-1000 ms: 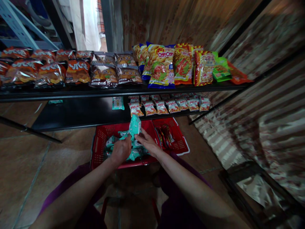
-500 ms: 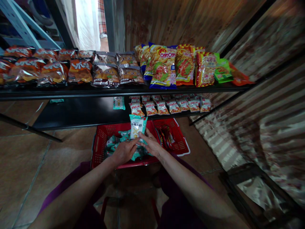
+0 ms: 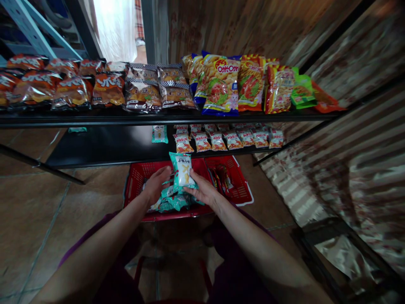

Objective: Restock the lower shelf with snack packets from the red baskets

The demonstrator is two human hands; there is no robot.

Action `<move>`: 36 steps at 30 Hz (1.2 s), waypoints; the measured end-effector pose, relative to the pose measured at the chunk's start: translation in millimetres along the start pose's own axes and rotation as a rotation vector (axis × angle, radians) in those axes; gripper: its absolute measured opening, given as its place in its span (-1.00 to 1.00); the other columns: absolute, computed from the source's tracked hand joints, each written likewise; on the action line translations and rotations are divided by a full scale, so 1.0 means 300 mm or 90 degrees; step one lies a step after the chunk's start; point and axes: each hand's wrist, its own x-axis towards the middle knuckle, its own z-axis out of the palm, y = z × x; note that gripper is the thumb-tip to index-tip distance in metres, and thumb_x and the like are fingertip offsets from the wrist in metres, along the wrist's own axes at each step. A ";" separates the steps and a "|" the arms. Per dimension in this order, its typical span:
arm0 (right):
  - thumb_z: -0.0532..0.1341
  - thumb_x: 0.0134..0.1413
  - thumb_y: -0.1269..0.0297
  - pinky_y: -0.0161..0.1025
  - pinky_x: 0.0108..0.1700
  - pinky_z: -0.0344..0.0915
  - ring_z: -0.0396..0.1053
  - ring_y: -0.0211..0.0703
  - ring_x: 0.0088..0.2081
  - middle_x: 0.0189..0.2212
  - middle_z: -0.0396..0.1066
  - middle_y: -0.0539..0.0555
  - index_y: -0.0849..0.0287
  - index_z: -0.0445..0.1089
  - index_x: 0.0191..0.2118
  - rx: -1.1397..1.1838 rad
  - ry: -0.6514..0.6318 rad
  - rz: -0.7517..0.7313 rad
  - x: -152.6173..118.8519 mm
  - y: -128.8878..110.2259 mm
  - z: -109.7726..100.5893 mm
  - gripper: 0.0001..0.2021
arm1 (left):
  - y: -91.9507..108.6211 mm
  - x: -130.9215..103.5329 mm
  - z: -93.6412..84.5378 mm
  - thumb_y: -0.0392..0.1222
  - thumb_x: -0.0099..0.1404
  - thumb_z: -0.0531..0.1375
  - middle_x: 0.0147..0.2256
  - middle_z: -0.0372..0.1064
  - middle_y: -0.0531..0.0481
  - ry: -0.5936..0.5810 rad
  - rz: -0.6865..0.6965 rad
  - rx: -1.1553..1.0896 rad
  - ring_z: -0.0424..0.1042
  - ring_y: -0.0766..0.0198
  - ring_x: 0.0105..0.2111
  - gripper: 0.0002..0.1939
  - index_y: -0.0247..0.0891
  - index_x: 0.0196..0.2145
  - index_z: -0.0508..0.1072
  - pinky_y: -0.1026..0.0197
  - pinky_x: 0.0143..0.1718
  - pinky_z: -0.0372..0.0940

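My right hand (image 3: 204, 188) grips a teal-and-white snack bag (image 3: 184, 169) by its right side, thumb on the front. The bag is tilted above a red plastic basket (image 3: 133, 179). To the left of that bag, my left hand (image 3: 158, 182) is over the basket with its fingers stretched out, holding nothing I can see. Beneath both hands lie several more teal snack bags (image 3: 177, 202) in the basket's left part. The right part holds other dark red packets (image 3: 224, 177), partly hidden.
On the black lower shelf (image 3: 104, 145) stand rows of small white-and-red bags (image 3: 202, 141) and a teal bag (image 3: 160, 134). The upper shelf (image 3: 142, 119) carries brown chip bags (image 3: 144, 95) and larger yellow bags (image 3: 221, 86). A dark frame (image 3: 335, 228) lies at the lower right.
My left hand has come away from the teal bag and moved left and up, its fingers now extended. My right hand keeps the bag, which has tilted and dropped slightly.
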 end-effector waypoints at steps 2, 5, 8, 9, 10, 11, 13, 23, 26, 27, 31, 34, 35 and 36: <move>0.36 -0.03 0.21 -0.32 -0.49 0.48 0.45 -0.24 -0.41 -0.36 0.50 0.03 0.18 0.43 -0.23 -0.035 -0.002 -0.005 -0.004 0.006 0.007 -0.75 | 0.010 -0.009 0.013 0.02 0.03 0.35 -0.06 0.43 -0.14 -0.031 0.021 0.031 0.43 0.21 -0.15 -0.46 -0.23 -0.06 0.42 0.28 -0.28 0.29; 0.43 -0.17 0.34 -0.30 -0.42 0.52 0.47 -0.26 -0.39 -0.35 0.50 -0.01 0.17 0.41 -0.24 -0.042 -0.034 0.006 -0.014 0.017 0.018 -0.69 | 0.011 -0.009 0.031 -0.02 0.02 0.37 -0.15 0.48 -0.16 -0.009 0.007 0.032 0.47 0.22 -0.25 -0.49 -0.29 -0.10 0.42 0.28 -0.34 0.31; 0.47 -0.32 0.48 -0.30 -0.30 0.53 0.49 -0.30 -0.38 -0.36 0.50 -0.06 0.14 0.40 -0.19 -0.020 -0.065 0.019 -0.020 0.024 0.020 -0.54 | 0.001 0.008 0.034 -0.10 0.04 0.36 -0.26 0.51 -0.14 0.058 -0.013 -0.010 0.49 0.25 -0.36 -0.59 -0.34 -0.19 0.42 0.28 -0.39 0.33; 0.47 -0.33 0.49 -0.31 -0.30 0.53 0.49 -0.31 -0.40 -0.37 0.51 -0.07 0.14 0.39 -0.17 -0.023 -0.074 0.024 -0.020 0.026 0.018 -0.51 | -0.002 0.016 0.030 -0.12 0.06 0.36 -0.30 0.51 -0.13 0.074 -0.015 -0.024 0.49 0.26 -0.38 -0.63 -0.34 -0.21 0.42 0.28 -0.40 0.34; 0.47 -0.33 0.48 -0.31 -0.31 0.53 0.49 -0.31 -0.41 -0.38 0.51 -0.06 0.15 0.39 -0.16 -0.031 -0.079 0.029 -0.018 0.028 0.016 -0.51 | -0.005 0.022 0.025 -0.14 0.07 0.35 -0.33 0.51 -0.11 0.084 -0.015 -0.038 0.49 0.26 -0.40 -0.66 -0.34 -0.22 0.42 0.28 -0.41 0.35; 0.47 -0.31 0.46 -0.33 -0.33 0.52 0.49 -0.31 -0.43 -0.40 0.51 -0.05 0.17 0.39 -0.17 -0.040 -0.080 0.033 -0.015 0.030 0.013 -0.53 | -0.008 0.029 0.020 -0.16 0.08 0.34 -0.36 0.51 -0.10 0.093 -0.015 -0.051 0.49 0.27 -0.42 -0.67 -0.34 -0.22 0.42 0.28 -0.42 0.35; 0.47 -0.29 0.45 -0.38 -0.36 0.50 0.49 -0.31 -0.47 -0.44 0.51 -0.03 0.21 0.38 -0.20 -0.057 -0.074 0.042 -0.007 0.034 0.008 -0.57 | -0.010 0.039 0.009 -0.17 0.09 0.34 -0.39 0.51 -0.08 0.098 -0.018 -0.076 0.49 0.27 -0.44 -0.68 -0.35 -0.22 0.43 0.28 -0.43 0.37; 0.42 -0.22 0.54 -0.48 -0.46 0.46 0.51 -0.27 -0.50 -0.56 0.50 0.00 0.28 0.40 -0.39 -0.029 -0.006 0.049 -0.014 0.040 0.025 -0.77 | -0.032 0.073 -0.003 -0.25 0.18 0.28 -0.39 0.52 -0.19 0.093 -0.125 -0.181 0.52 0.20 -0.46 -0.68 -0.47 -0.12 0.43 0.20 -0.36 0.43; 0.41 -0.20 0.54 -0.49 -0.47 0.45 0.51 -0.26 -0.50 -0.59 0.49 0.02 0.30 0.40 -0.49 -0.018 -0.004 0.049 -0.022 0.035 0.031 -0.83 | -0.033 0.072 0.004 -0.30 0.28 0.16 -0.36 0.52 -0.19 0.068 -0.151 -0.234 0.52 0.23 -0.44 -0.71 -0.48 -0.05 0.39 0.20 -0.29 0.44; 0.41 -0.20 0.55 -0.49 -0.47 0.45 0.51 -0.25 -0.50 -0.60 0.48 0.02 0.29 0.40 -0.50 -0.019 -0.003 0.046 -0.024 0.034 0.032 -0.83 | -0.031 0.070 0.007 -0.31 0.30 0.13 -0.35 0.52 -0.18 0.059 -0.160 -0.242 0.52 0.24 -0.44 -0.71 -0.48 -0.04 0.39 0.20 -0.28 0.44; 0.40 -0.20 0.55 -0.45 -0.46 0.46 0.52 -0.23 -0.49 -0.59 0.49 0.00 0.28 0.41 -0.42 -0.024 -0.007 0.027 -0.033 0.033 0.032 -0.81 | -0.022 0.063 0.011 -0.28 0.35 0.05 -0.33 0.52 -0.19 0.041 -0.191 -0.232 0.53 0.21 -0.41 -0.69 -0.47 -0.01 0.37 0.19 -0.28 0.44; 0.37 -0.15 0.56 -0.45 -0.45 0.46 0.52 -0.22 -0.49 -0.58 0.49 0.02 0.28 0.41 -0.39 -0.027 -0.014 0.022 -0.040 0.030 0.035 -0.83 | -0.020 0.062 0.009 -0.26 0.35 0.04 -0.32 0.52 -0.20 0.050 -0.196 -0.212 0.53 0.18 -0.38 -0.68 -0.46 0.00 0.37 0.17 -0.29 0.45; 0.36 -0.13 0.57 -0.45 -0.45 0.46 0.52 -0.22 -0.49 -0.58 0.50 0.02 0.28 0.40 -0.38 -0.029 -0.016 0.023 -0.042 0.029 0.036 -0.83 | -0.021 0.062 0.008 -0.25 0.35 0.05 -0.32 0.52 -0.20 0.058 -0.194 -0.205 0.54 0.17 -0.38 -0.67 -0.46 0.01 0.36 0.16 -0.29 0.45; 0.35 -0.12 0.57 -0.45 -0.44 0.46 0.52 -0.22 -0.48 -0.57 0.50 0.03 0.28 0.40 -0.35 -0.031 -0.018 0.026 -0.043 0.028 0.036 -0.83 | -0.021 0.062 0.007 -0.25 0.34 0.05 -0.32 0.52 -0.20 0.063 -0.192 -0.200 0.53 0.16 -0.39 -0.67 -0.45 0.01 0.36 0.16 -0.29 0.45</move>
